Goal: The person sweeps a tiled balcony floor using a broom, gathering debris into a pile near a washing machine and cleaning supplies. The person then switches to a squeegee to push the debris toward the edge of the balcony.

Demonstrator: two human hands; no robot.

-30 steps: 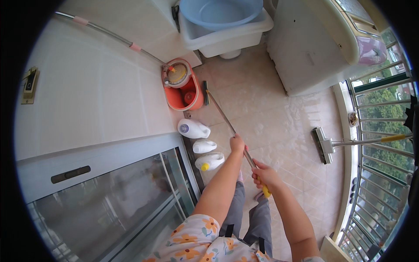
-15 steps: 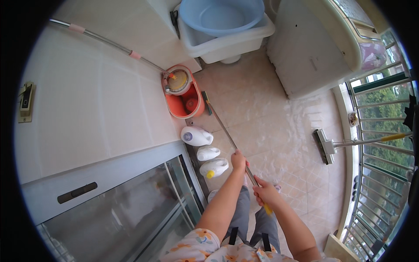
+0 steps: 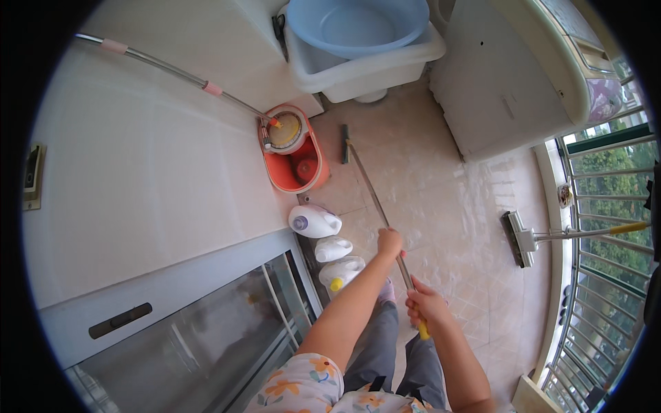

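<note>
Gripping a long-handled floor tool [image 3: 375,197]
Clasped midway by the closed left hand [image 3: 390,242], toward the near end by the closed right hand [image 3: 427,306]; pointing far, with green head [image 3: 345,143] right of the orange bucket [image 3: 319,165].

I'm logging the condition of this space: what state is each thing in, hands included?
Left hand: closed around the pole
Right hand: closed near the pole's yellow end
Long-handled floor tool: held slanting, head lowered toward the floor
Orange bucket: upright, uncovered
Pink-banded mop: head in the bucket
Yellow-handled mop: unheld
Purple-capped jug: closed
Yellow-capped jug: closed
Floor: shiny, wet-looking
</note>
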